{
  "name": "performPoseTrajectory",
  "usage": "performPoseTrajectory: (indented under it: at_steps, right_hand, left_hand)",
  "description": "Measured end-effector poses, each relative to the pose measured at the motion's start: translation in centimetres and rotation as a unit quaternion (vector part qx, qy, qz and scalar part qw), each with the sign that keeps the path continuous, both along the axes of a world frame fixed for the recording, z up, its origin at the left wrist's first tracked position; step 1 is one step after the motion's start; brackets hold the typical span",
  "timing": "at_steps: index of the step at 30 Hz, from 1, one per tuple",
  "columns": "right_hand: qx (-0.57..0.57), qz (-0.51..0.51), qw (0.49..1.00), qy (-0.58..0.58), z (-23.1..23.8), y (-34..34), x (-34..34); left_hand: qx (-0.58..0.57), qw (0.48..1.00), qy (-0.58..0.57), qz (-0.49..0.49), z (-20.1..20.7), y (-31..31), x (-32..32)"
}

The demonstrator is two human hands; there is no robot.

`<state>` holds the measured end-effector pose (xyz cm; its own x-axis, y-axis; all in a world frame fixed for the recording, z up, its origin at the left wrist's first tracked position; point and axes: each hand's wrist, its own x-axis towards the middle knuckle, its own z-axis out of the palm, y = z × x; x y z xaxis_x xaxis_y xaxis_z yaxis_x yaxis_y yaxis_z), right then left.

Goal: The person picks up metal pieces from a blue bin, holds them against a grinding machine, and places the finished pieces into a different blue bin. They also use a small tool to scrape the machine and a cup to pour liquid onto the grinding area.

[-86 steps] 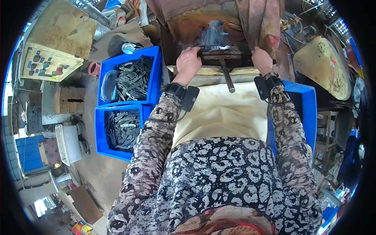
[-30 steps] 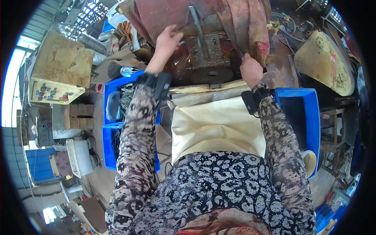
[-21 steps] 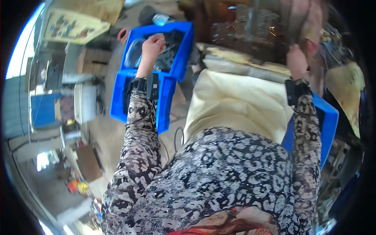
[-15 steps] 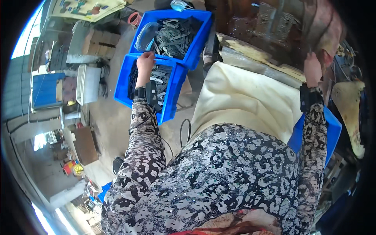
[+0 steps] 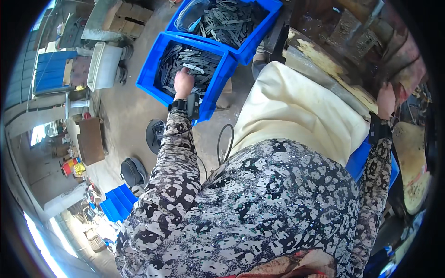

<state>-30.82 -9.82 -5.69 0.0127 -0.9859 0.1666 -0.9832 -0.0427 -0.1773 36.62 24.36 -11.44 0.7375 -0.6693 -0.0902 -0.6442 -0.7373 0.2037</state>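
Observation:
My left hand (image 5: 184,83) is down in the nearer blue bin (image 5: 147,82), its fingers curled at one end of a shiny metal strip (image 5: 194,68). Whether the fingers grip that strip cannot be made out. Dark flat metal strips (image 5: 174,58) lie heaped around it. At the far right my right hand (image 5: 385,99) is raised beside a reddish-brown cloth (image 5: 411,69) and the wet, rusty machine bed (image 5: 320,23). Its fingers are closed together, and what they hold is too small to name.
A second blue bin (image 5: 273,11) of similar strips, with a clear plastic bag (image 5: 190,18), adjoins the first. A cream apron (image 5: 296,102) covers my lap, near a worn board edge (image 5: 324,60). Another blue bin (image 5: 356,162) stands by my right forearm. A black cable (image 5: 225,143) loops beside me.
My left hand has moved from the rim between the two bins down to the strips in the nearer one. The view has shifted; my right hand stays by the machine, still closed.

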Motion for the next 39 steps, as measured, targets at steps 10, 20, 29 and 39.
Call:
performPoseTrajectory:
  at_steps: [10, 20, 29, 39]
  right_hand:
    - [0.018, -0.023, 1.000, 0.003, 0.1, 0.3, 0.8]
    - [0.016, -0.008, 1.000, 0.001, -0.7, 0.0, 0.4]
    - [0.012, -0.039, 0.999, -0.009, -1.0, 0.5, 0.7]
    - [-0.017, -0.031, 0.999, -0.033, -0.2, 2.5, 1.8]
  left_hand:
    - [-0.026, 0.975, 0.054, -0.212, -0.8, 0.1, -2.7]
    - [0.014, 0.969, 0.038, -0.243, -1.4, -0.2, -1.2]
    - [-0.165, 0.893, 0.412, 0.068, 4.2, -1.7, -0.3]
    - [-0.359, 0.758, 0.515, -0.176, 14.1, -20.1, -15.5]
